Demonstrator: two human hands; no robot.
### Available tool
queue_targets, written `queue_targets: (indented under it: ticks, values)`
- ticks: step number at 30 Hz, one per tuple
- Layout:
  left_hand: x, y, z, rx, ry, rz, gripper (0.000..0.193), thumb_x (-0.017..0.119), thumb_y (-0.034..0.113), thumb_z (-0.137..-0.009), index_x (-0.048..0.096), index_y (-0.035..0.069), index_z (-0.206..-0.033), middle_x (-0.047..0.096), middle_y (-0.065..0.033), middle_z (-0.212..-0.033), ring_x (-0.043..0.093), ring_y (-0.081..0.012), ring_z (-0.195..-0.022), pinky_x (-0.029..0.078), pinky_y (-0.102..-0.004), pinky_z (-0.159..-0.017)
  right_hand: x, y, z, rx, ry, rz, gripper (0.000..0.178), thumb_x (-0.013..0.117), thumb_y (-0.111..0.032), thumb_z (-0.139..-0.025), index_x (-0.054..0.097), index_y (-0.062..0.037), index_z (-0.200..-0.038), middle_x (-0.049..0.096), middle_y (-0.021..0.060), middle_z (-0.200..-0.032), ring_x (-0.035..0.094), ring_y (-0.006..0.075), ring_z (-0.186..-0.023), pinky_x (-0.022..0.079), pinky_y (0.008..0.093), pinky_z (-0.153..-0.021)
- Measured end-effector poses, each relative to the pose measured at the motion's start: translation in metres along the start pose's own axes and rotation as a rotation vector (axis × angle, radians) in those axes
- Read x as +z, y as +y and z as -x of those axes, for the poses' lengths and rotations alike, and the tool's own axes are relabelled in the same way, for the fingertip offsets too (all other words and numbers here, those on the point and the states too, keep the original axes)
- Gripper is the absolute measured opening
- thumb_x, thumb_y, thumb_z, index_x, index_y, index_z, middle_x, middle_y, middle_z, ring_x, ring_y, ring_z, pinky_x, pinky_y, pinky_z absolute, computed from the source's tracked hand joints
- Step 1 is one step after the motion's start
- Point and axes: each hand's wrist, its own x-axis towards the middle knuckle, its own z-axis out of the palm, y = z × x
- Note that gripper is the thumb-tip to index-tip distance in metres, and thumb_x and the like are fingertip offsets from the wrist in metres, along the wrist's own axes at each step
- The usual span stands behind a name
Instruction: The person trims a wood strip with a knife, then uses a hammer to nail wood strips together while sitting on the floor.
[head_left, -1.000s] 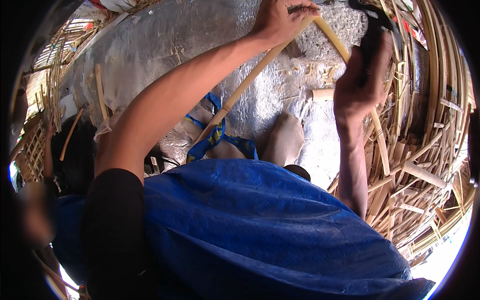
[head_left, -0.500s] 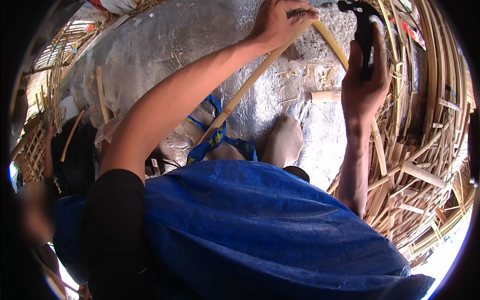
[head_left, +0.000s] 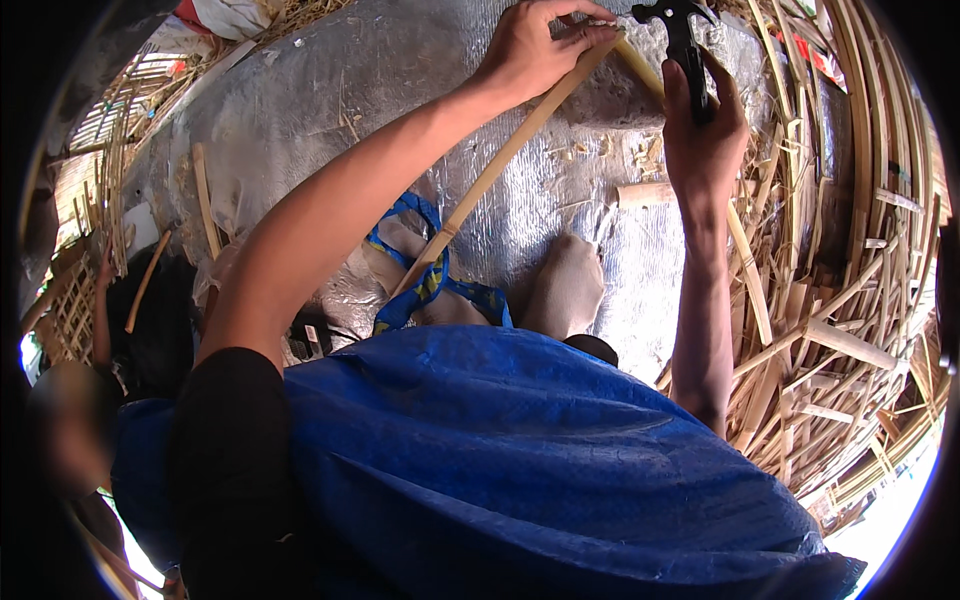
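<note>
My left hand point(head_left: 540, 50) reaches to the top of the view, its fingers pinching the far end of a pale bamboo strip point(head_left: 490, 172). The strip slants down toward my lap, its near end passing by a blue patterned strap point(head_left: 428, 285). A second bamboo length point(head_left: 638, 68) meets it at the pinched end and runs behind my other hand. Whether a nail is in my left fingertips is too small to tell. My right hand point(head_left: 705, 150) grips a black claw hammer point(head_left: 683, 50) by the handle, its head raised close to the strips' joined end.
A blue tarp point(head_left: 520, 430) covers my lap. Bamboo strips point(head_left: 840, 340) are piled along the right. A short bamboo piece point(head_left: 645, 195) and shavings lie on the silvery foil floor point(head_left: 640, 280), near my foot point(head_left: 568, 285). Another person point(head_left: 75, 425) sits at far left.
My right hand and the hammer have moved left, closer to my left hand. The hammer head now shows more fully. My left hand has shifted slightly left, still pinching the strip.
</note>
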Motion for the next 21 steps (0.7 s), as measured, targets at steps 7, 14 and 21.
queue_targets:
  ticks: [7, 14, 21]
  values:
    - [-0.015, 0.024, 0.026, -0.087, 0.09, -0.307, 0.04, 0.056, 0.041, -0.099, 0.063, 0.003, -0.092, 0.06, -0.0078, -0.081, 0.062, -0.0223, -0.067, 0.052, -0.0344, -0.066, 0.003, 0.006, -0.004, -0.06, 0.046, -0.03, 0.036, 0.067, -0.022, -0.094, 0.062, 0.0015, -0.12, 0.073, 0.0162, -0.079, 0.066, 0.0109, -0.065, 0.05, 0.0264, -0.057]
    - [-0.025, 0.028, 0.085, -0.714, -0.528, -0.14, 0.064, 0.025, 0.056, -0.104, 0.048, 0.01, -0.065, 0.039, 0.0017, -0.051, 0.043, -0.0147, -0.045, 0.047, -0.0346, -0.053, 0.0, 0.003, -0.003, -0.028, 0.005, 0.044, 0.037, 0.066, -0.023, -0.094, 0.062, 0.0013, -0.121, 0.072, 0.0151, -0.078, 0.064, 0.0101, -0.062, 0.049, 0.0263, -0.055]
    - [-0.029, 0.008, 0.094, -0.69, -0.323, 0.148, 0.055, 0.032, 0.057, -0.103, 0.033, 0.016, -0.066, 0.029, 0.0063, -0.056, 0.028, -0.0045, -0.042, 0.025, -0.0259, -0.038, 0.001, 0.0, -0.002, -0.021, 0.005, 0.042, 0.035, 0.067, -0.023, -0.094, 0.063, -0.0006, -0.121, 0.073, 0.0147, -0.081, 0.067, 0.0112, -0.067, 0.051, 0.0269, -0.059]
